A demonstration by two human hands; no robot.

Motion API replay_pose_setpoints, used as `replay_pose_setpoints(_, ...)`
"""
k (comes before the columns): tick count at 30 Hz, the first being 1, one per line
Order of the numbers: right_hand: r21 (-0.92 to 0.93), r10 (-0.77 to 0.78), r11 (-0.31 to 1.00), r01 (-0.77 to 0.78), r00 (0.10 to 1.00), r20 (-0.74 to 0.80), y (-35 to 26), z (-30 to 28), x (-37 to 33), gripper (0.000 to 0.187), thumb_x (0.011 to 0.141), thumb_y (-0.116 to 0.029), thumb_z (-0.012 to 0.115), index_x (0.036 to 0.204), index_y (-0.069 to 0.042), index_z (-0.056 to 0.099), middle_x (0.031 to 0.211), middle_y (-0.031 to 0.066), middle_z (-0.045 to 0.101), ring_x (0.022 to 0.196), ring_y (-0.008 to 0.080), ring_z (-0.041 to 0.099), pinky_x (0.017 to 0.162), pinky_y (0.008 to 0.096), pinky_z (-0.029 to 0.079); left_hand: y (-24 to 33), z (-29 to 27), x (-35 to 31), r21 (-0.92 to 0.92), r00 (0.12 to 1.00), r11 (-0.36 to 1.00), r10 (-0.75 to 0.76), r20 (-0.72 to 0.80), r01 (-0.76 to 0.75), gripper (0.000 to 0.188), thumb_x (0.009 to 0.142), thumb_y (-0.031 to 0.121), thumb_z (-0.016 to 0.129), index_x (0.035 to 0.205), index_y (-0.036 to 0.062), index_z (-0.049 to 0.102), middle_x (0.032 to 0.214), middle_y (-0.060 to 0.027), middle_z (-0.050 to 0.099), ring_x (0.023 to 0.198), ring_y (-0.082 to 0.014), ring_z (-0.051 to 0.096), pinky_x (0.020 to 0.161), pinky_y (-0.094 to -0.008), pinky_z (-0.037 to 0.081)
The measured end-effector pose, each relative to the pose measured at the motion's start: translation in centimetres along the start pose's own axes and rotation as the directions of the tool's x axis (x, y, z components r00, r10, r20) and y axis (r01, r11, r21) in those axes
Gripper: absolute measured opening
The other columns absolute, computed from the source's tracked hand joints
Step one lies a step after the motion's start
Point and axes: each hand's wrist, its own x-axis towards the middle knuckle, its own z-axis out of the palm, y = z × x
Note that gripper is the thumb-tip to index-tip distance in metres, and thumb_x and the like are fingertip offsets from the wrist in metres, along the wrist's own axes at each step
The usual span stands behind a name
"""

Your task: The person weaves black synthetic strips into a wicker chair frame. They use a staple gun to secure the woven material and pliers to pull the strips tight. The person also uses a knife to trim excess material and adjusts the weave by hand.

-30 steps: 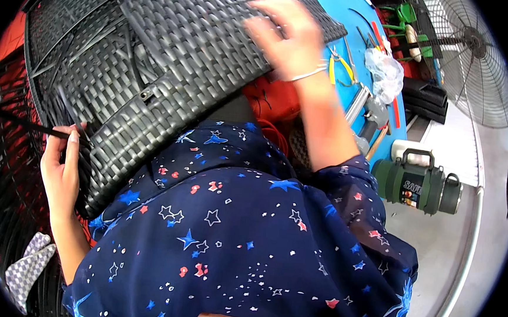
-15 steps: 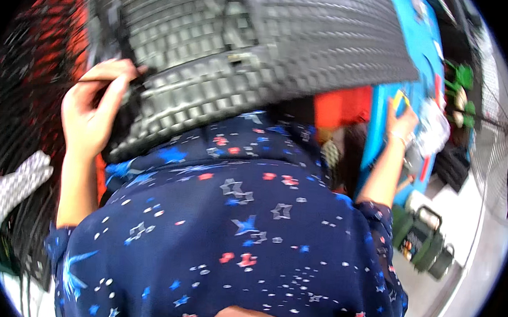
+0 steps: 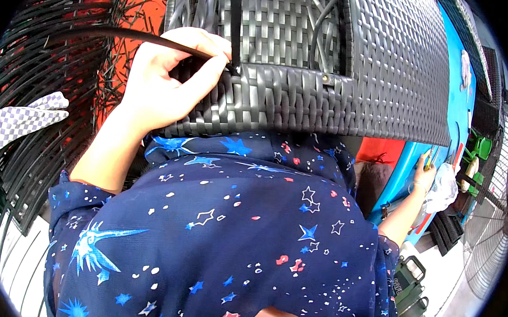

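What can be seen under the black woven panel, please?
Past the near edge of the panel, a red surface and part of the blue table show at right. Whatever lies directly beneath is covered, so I cannot tell.

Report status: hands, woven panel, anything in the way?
Left hand pinching black strip over woven panel. Right hand at yellow-handled tool, grip unclear. Loose strands in panel's recess; plastic bag beside right hand.
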Motion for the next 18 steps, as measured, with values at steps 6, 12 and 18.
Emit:
replay_pose_setpoints(6, 0.933, 0.412, 0.322, -0.16, 0.911, 0.015, 0.7, -2.6, 1.8, 0.075, 0.091, -0.054, 0.067, 0.14, 0.0, 0.053, 0.142, 0.0256, 0.056, 0.122, 0.0339, 0.062, 0.102, 0.0474, 0.047, -0.3, -1.6, -0.1, 0.222, 0.993, 0.969, 0.091, 0.08, -0.107, 0.005, 0.084, 0.005, 0.072, 0.086, 0.0032, 0.068, 0.094, -0.0114, 0.074, 0.092, -0.0262, 0.072, 0.087, -0.0371, 0.055)
replay_pose_setpoints(12, 0.969, -0.322, -0.215, -0.126, 0.945, 0.051, -18.4, -16.9, -4.5, 0.06, 0.102, -0.027, 0.059, 0.152, -0.002, 0.039, 0.156, 0.0204, 0.042, 0.139, 0.0304, 0.048, 0.115, 0.0454, 0.038, -0.6, -1.7, -0.4, 0.114, 0.996, 0.992, 0.045, 0.079, -0.054, 0.007, 0.082, 0.007, 0.072, 0.088, 0.0048, 0.067, 0.101, -0.0108, 0.074, 0.097, -0.0271, 0.072, 0.089, -0.0384, 0.055)
replay_pose_setpoints(18, 0.515, -0.939, 0.183, 0.837, 0.304, -0.161, -38.6, -24.9, -14.5, 0.066, 0.076, -0.013, 0.083, 0.137, -0.002, 0.059, 0.131, 0.0103, 0.062, 0.118, 0.0231, 0.06, 0.106, 0.0364, 0.044, -0.5, -1.5, -0.7, 0.11, 0.998, 0.993, 0.04, 0.052, -0.046, 0.007, 0.081, 0.006, 0.071, 0.086, 0.0057, 0.067, 0.1, -0.0095, 0.074, 0.097, -0.0263, 0.072, 0.088, -0.0376, 0.056)
